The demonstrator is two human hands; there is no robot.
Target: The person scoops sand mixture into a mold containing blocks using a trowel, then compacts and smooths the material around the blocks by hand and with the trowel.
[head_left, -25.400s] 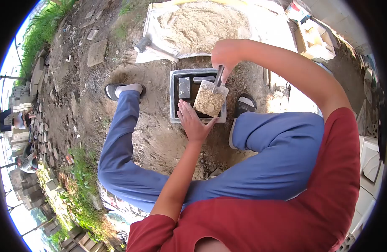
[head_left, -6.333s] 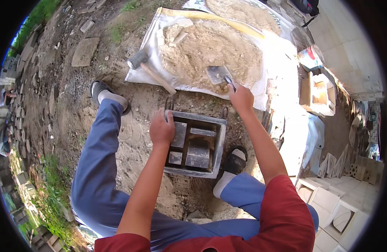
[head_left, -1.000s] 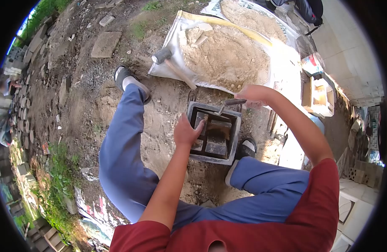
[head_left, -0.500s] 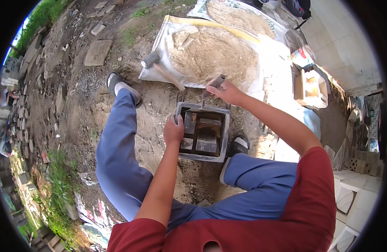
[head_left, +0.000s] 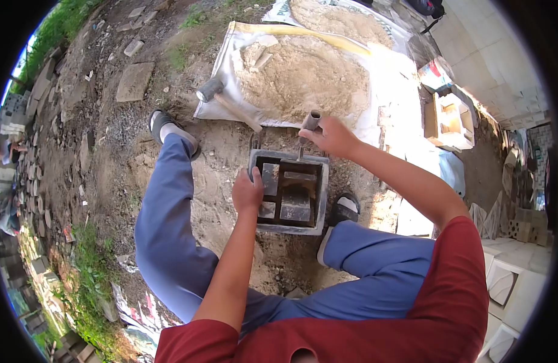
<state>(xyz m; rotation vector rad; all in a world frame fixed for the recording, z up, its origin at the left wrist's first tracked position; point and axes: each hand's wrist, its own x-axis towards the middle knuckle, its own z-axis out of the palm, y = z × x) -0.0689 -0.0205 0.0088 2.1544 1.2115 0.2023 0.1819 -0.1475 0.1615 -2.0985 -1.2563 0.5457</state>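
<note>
A square metal block mold [head_left: 291,228] stands on the dirt between my feet, with several dark rectangular cores [head_left: 295,206] inside it. My left hand [head_left: 247,190] is closed over the mold's left wall, thumb along the inner side. Above the mold's far edge, my right hand [head_left: 332,137] wraps round a short hollow pipe handle [head_left: 311,121], its open end tilted up. A thin rod runs down from this handle to the far rim. Beyond the mold lies a mallet [head_left: 233,110] with a grey head and a wooden shaft, its head on a white sack.
Sandy material [head_left: 303,78] is heaped on the opened sack [head_left: 215,115]. A pale hollow block [head_left: 453,124] stands at the right. Plastered blocks [head_left: 503,284] line the lower right. A flat stone slab [head_left: 135,82] and rubble lie to the left. A person [head_left: 9,151] is at the far left.
My right hand has shifted slightly right and down, and the pipe handle has swung more upright, its open end now facing me. My left hand still grips the mold wall.
</note>
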